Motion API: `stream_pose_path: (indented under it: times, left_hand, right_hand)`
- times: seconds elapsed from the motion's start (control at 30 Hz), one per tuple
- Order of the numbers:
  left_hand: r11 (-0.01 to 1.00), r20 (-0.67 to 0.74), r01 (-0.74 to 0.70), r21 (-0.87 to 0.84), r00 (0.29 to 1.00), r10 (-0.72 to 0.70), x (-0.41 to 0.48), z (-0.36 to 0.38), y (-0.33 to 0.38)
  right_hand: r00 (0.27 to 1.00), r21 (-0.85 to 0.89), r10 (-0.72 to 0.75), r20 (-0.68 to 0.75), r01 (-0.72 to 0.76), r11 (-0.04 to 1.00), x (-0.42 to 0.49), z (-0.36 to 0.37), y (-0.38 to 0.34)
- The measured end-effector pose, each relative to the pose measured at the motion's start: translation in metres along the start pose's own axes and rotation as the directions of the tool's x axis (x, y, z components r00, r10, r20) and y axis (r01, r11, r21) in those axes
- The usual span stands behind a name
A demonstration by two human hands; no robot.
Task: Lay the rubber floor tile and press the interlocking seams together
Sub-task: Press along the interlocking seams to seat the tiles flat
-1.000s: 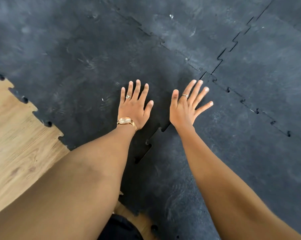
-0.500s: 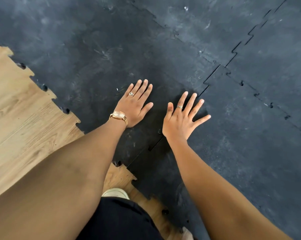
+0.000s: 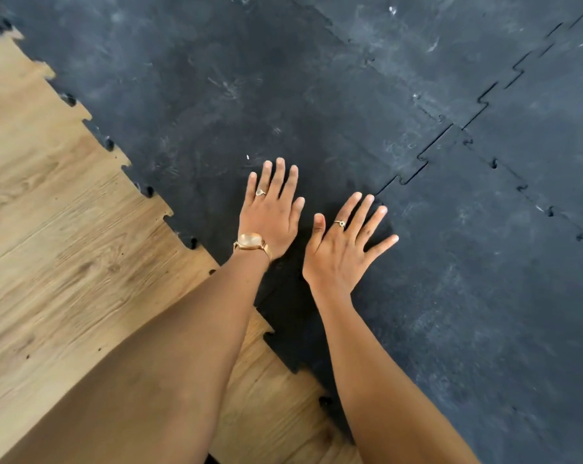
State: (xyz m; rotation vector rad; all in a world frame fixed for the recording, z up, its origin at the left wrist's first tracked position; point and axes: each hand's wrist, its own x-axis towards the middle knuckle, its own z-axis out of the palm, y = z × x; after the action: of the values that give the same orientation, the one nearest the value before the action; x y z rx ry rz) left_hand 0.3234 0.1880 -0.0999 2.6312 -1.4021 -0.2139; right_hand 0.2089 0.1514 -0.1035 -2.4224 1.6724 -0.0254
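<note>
We have the rubber tile (image 3: pixel 216 105) laid; left hand (image 3: pixel 270 212) and right hand (image 3: pixel 342 249) flat, fingers spread, pressing seam (image 3: pixel 407 177); 1 o'clock stretch looks unseated.

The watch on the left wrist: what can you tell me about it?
The watch sits on the left wrist, just behind the left hand, which lies flat with fingers spread on the black rubber tile. It looks gold-toned, with a pale oval face and a slim band. Its dial is too blurred to read.
</note>
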Motion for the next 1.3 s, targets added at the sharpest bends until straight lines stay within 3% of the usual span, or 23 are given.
stream_pose_path:
  times: [0.13,0.23,0.3,0.37,0.5,0.6,0.63,0.7,0.77,0.8,0.93,1.2,1.3]
  left_hand:
    - [0.995,0.001,-0.074,-0.069,0.997,0.074,-0.002,-0.001,-0.011]
    - [0.992,-0.053,-0.075,-0.105,0.996,0.07,0.0,0.002,-0.015]
    - [0.989,-0.078,-0.072,-0.128,0.995,0.062,0.0,0.007,-0.017]
    - [0.988,-0.073,-0.083,-0.13,0.995,0.073,0.0,0.008,-0.015]
    - [0.99,-0.07,-0.081,-0.114,0.995,0.073,0.002,0.0,-0.012]
    - [0.993,-0.073,-0.071,-0.09,0.995,0.065,-0.002,-0.001,-0.012]
    - [0.995,-0.069,-0.06,-0.078,0.996,0.055,-0.002,-0.001,-0.011]
    - [0.998,-0.094,-0.015,-0.062,0.996,0.01,0.006,-0.005,-0.003]
    - [0.991,-0.153,0.091,-0.098,0.983,-0.105,0.022,-0.012,0.009]
    - [0.982,-0.175,0.134,-0.131,0.972,-0.156,0.031,-0.012,0.013]
    - [0.983,-0.182,0.145,-0.115,0.969,-0.164,0.042,0.004,0.015]
    - [0.978,-0.089,0.164,-0.126,0.98,-0.175,0.042,-0.003,0.017]
    - [0.977,-0.106,0.173,-0.128,0.977,-0.187,0.043,-0.001,0.018]
  right_hand:
    - [0.999,0.03,0.024,0.027,-0.024,0.999,0.002,-0.006,0.001]
    - [0.995,0.145,0.06,-0.084,-0.047,0.988,-0.012,-0.01,-0.007]
    - [0.991,0.086,-0.065,-0.115,0.075,0.993,-0.042,-0.004,-0.01]
    - [0.987,-0.023,-0.161,0.005,0.161,0.987,-0.061,0.006,-0.008]
    - [0.984,-0.064,-0.122,0.128,0.131,0.989,-0.056,0.002,-0.009]
    - [0.975,0.048,-0.146,0.168,0.14,0.989,-0.054,-0.003,-0.007]
    - [0.982,0.119,-0.133,0.135,0.118,0.986,-0.048,-0.009,-0.007]
    - [0.994,0.226,-0.054,-0.091,0.074,0.971,-0.015,-0.026,-0.011]
    - [0.954,0.215,0.039,-0.296,0.026,0.976,0.027,-0.039,-0.011]
    - [0.953,0.154,0.028,-0.303,0.02,0.988,0.044,-0.039,-0.008]
    - [1.0,-0.009,0.005,0.017,-0.005,1.0,0.059,-0.006,0.001]
    - [0.998,-0.012,-0.028,0.051,0.028,1.0,0.062,-0.013,0.003]
    - [0.992,0.082,-0.016,-0.129,0.026,0.996,0.089,-0.031,0.007]
